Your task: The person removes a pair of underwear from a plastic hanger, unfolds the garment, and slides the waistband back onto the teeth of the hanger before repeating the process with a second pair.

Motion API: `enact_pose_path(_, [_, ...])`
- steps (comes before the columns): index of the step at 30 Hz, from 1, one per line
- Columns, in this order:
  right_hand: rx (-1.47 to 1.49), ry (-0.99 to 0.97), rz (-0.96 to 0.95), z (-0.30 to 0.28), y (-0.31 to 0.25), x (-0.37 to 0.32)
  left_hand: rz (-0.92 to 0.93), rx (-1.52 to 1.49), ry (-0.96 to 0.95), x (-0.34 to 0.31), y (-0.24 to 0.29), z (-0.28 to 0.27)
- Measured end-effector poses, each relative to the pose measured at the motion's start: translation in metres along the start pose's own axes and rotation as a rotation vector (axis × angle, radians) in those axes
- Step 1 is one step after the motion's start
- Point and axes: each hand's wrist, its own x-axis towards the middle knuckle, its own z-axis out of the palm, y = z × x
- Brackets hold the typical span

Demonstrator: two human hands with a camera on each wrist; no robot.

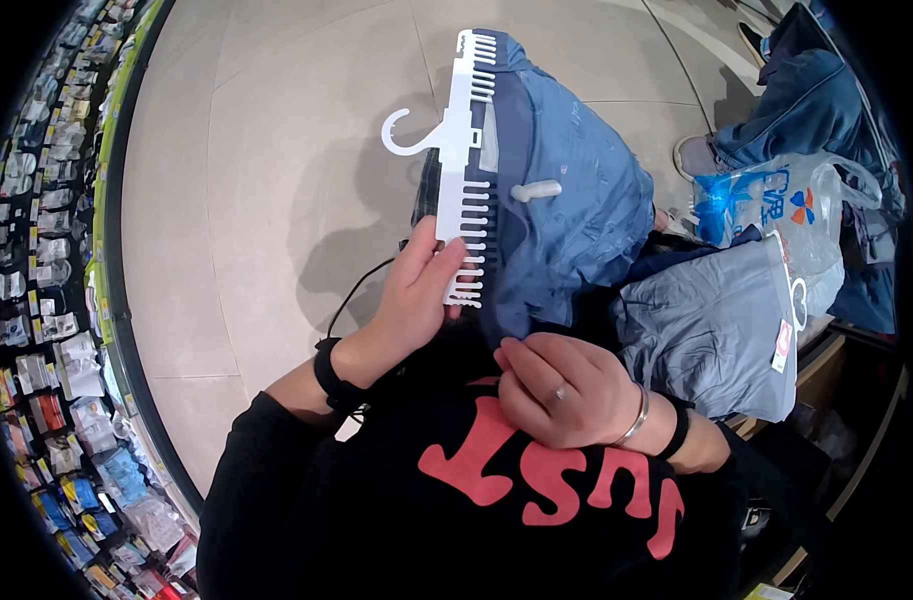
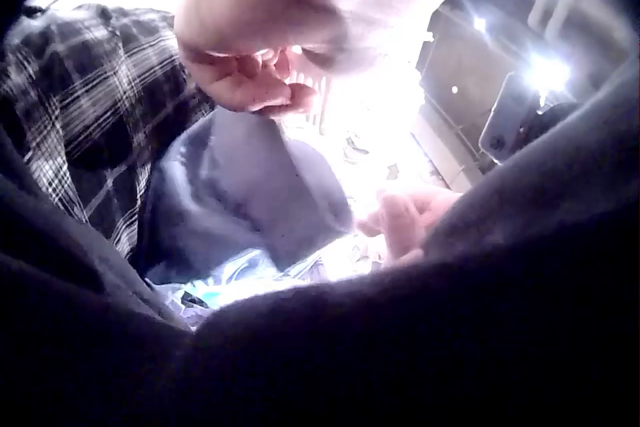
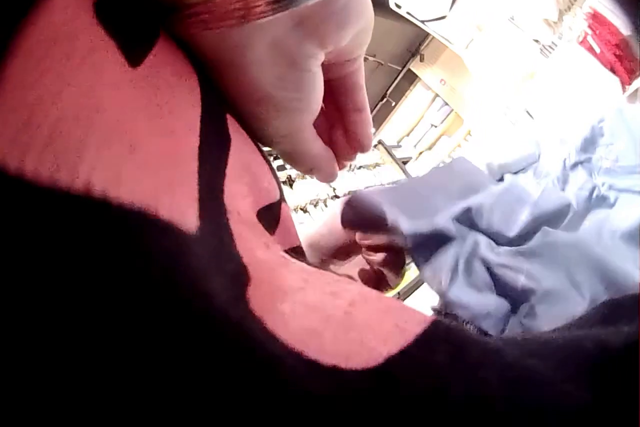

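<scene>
A white plastic hanger with a hook and comb-like teeth is gripped near its lower end by my left hand, thumb on top. The waistband of blue patterned shorts runs along the teeth, and the cloth spreads out to the right. A white security tag is fixed to the shorts. My right hand, with ring and bracelet, has curled fingers, thumb and fingertips together at the waistband's near corner. In the right wrist view the shorts stretch toward those fingertips.
Grey folded shorts with a tag and a clear plastic bag lie on the right. Another person's jeans leg is beyond them. A shelf of packaged goods lines the left. Dark plaid cloth shows behind the shorts.
</scene>
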Motion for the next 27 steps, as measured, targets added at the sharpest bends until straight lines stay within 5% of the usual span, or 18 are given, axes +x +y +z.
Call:
enact_pose_path(11, [0.028, -0.173, 0.339, 0.025, 0.037, -0.005, 0.149, 0.025, 0.038, 0.009, -0.025, -0.025])
enact_pose_path(17, [0.036, -0.372, 0.13, 0.047, 0.042, -0.015, 0.081, 0.03, 0.069, 0.017, -0.042, -0.04])
enact_pose_path(27, [-0.007, -0.277, 0.05, 0.073, 0.024, -0.009, 0.278, 0.128, 0.124, 0.022, -0.047, -0.025])
